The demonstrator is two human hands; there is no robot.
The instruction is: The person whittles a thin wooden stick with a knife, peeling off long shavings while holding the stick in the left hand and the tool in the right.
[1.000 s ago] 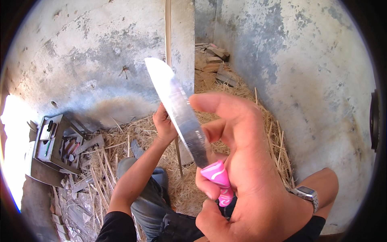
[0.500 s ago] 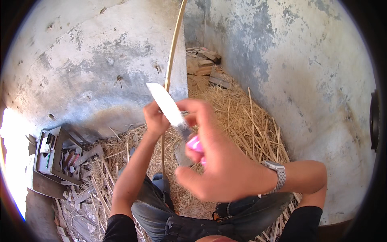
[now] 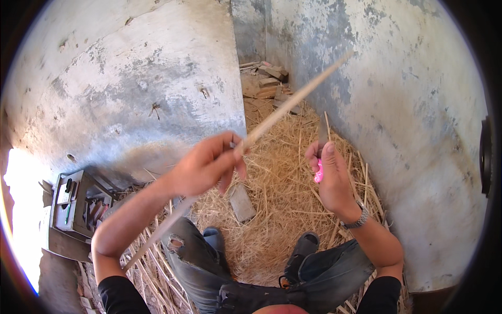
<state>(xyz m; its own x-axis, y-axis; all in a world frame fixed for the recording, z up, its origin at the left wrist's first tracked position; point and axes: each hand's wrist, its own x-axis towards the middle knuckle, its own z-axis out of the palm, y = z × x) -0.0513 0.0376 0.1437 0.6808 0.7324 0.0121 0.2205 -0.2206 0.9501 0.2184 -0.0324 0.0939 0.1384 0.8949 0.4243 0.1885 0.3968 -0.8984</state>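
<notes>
A long pale strip of wood or bamboo (image 3: 298, 102) is gripped in my left hand (image 3: 201, 170). It slants from the lower left, under my forearm, up toward the right-hand wall, and its ends are blurred. Over the shavings on the right, my right hand (image 3: 335, 183) is closed round the pink handle of a knife (image 3: 318, 171), blade pointing up. Along the blade, by the thumb, rises a short thin sliver (image 3: 327, 125) of the same pale material. The knife and the strip are apart.
Shavings (image 3: 272, 178) cover the floor, with a grey brick-like block (image 3: 241, 203) between my feet. A low wooden stand (image 3: 78, 206) holding tools is at the left. Bricks and wood pieces (image 3: 269, 78) are piled at the back. Worn walls (image 3: 387, 104) enclose the corner.
My hands have moved apart, the right one going right with the knife. The strip has swung from nearly upright to a slant. A thin sliver now shows beside the blade.
</notes>
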